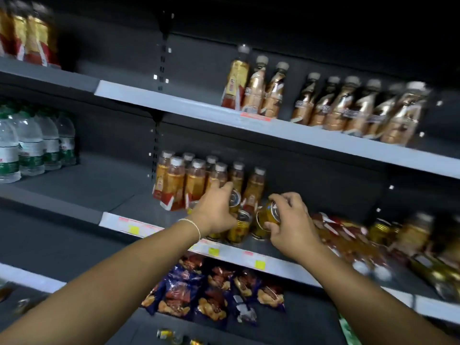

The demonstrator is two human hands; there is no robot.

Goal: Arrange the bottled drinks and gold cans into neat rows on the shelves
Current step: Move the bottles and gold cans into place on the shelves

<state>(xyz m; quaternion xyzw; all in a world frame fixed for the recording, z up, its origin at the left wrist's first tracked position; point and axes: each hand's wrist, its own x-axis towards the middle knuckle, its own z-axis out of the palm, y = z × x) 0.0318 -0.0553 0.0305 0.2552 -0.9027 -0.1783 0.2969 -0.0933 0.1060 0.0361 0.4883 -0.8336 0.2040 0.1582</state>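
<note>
Shelves (pixel 174 103) of dark metal span the view. Copper-wrapped bottles (pixel 348 108) stand in a row on the upper one, and orange bottled drinks (pixel 196 180) cluster upright at the back of the middle shelf (pixel 281 266). Snack bags (pixel 214 297) lie below. Of the hands, the left hand (pixel 215 214) curls round an upright gold can (pixel 235 199) just before the orange bottles. The right hand (pixel 292 226) grips a tilted can (pixel 267 215), with a third can (pixel 242 226) standing between them.
</note>
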